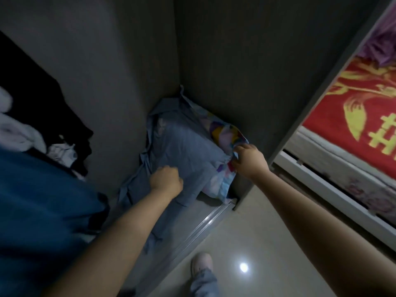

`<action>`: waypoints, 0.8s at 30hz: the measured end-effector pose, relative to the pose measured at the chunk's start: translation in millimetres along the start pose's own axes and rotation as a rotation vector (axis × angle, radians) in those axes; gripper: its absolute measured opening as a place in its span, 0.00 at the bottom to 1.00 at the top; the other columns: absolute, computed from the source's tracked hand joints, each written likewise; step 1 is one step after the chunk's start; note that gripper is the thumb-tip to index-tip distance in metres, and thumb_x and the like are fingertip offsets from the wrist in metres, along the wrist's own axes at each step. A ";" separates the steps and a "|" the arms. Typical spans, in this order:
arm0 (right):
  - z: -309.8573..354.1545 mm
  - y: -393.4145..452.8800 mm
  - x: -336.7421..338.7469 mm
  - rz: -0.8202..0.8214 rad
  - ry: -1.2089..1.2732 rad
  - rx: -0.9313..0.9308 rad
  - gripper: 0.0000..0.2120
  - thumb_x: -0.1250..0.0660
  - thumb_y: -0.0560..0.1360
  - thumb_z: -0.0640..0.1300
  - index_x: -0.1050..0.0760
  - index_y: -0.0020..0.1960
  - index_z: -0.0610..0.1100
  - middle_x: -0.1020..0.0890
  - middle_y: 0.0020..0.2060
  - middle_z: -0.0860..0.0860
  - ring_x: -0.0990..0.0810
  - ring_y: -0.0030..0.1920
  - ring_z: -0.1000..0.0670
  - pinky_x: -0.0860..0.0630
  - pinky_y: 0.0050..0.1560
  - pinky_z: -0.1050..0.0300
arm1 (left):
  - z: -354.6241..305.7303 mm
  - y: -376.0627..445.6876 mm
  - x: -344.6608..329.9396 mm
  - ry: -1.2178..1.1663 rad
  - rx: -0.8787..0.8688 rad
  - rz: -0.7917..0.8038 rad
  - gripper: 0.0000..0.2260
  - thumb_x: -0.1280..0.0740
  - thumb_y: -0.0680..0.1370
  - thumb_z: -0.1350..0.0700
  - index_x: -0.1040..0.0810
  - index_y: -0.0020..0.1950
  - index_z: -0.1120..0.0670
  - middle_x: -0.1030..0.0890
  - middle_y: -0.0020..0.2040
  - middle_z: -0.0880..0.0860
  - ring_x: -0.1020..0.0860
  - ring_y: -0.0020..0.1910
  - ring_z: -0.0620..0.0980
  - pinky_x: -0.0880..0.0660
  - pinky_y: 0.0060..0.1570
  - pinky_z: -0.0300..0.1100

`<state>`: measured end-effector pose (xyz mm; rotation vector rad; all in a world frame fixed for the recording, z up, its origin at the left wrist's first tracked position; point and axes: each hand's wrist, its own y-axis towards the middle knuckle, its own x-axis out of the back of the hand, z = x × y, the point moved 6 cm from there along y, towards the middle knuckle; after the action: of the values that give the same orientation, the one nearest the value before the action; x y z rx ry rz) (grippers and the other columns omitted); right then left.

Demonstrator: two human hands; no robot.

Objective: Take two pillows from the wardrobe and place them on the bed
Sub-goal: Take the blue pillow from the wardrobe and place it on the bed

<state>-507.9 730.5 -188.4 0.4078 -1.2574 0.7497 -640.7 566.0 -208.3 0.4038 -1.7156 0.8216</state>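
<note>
A grey-blue pillow [184, 142] lies on the floor of the dark wardrobe [235, 61], on top of a second pillow with a colourful patterned case [222, 131] that shows along its right side. My left hand [166, 181] is closed on the near left edge of the grey-blue pillow. My right hand [248, 159] grips the right corner where the grey-blue pillow and the patterned pillow meet. The bed [364, 116] with a red and gold cover lies at the right.
Dark and white clothes [32, 125] hang or pile at the left inside the wardrobe, with blue fabric [42, 211] close to me. The sliding-door rail [203, 228] runs along the wardrobe's front. My foot [202, 264] stands on the glossy floor.
</note>
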 end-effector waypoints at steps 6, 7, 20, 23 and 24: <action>-25.4 74.6 -78.6 0.026 -0.264 -0.065 0.17 0.43 0.77 0.47 0.30 0.63 0.41 0.25 0.61 0.42 0.31 0.63 0.41 0.39 0.67 0.43 | -20.5 107.4 -40.1 -0.098 0.022 0.035 0.13 0.41 0.78 0.58 0.27 0.57 0.64 0.23 0.58 0.63 0.25 0.57 0.61 0.24 0.55 0.50; -25.3 85.5 -93.2 0.019 -0.295 -0.056 0.17 0.44 0.78 0.47 0.31 0.63 0.40 0.24 0.60 0.42 0.32 0.63 0.41 0.40 0.67 0.43 | -21.1 121.3 -48.4 -0.088 0.018 0.033 0.13 0.41 0.78 0.58 0.27 0.57 0.64 0.23 0.58 0.63 0.25 0.57 0.61 0.24 0.55 0.50; -15.7 132.5 -153.3 -0.096 -0.211 0.155 0.14 0.22 0.47 0.36 0.21 0.30 0.40 0.19 0.22 0.44 0.19 0.27 0.45 0.21 0.35 0.52 | 23.8 185.8 -108.0 -0.335 0.259 -0.072 0.13 0.40 0.79 0.56 0.23 0.45 0.64 0.19 0.44 0.64 0.21 0.50 0.61 0.27 0.42 0.47; -24.4 111.2 -155.4 -0.015 0.209 0.146 0.05 0.25 0.60 0.31 0.22 0.31 0.33 0.20 0.25 0.35 0.20 0.28 0.39 0.23 0.32 0.53 | 21.5 192.6 -92.2 -0.513 0.431 -0.114 0.23 0.39 0.78 0.45 0.23 0.54 0.66 0.19 0.54 0.65 0.22 0.56 0.62 0.26 0.49 0.47; -28.0 104.0 -156.3 -0.033 0.329 0.098 0.05 0.29 0.65 0.32 0.22 0.32 0.33 0.20 0.26 0.35 0.21 0.30 0.39 0.27 0.33 0.56 | 17.2 197.8 -88.1 -0.550 0.467 -0.113 0.27 0.38 0.76 0.42 0.25 0.59 0.66 0.21 0.59 0.65 0.24 0.59 0.61 0.26 0.54 0.46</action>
<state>-580.0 777.6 -357.5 0.3671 -0.9066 0.8157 -753.0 679.3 -355.7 1.1177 -1.9629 1.0964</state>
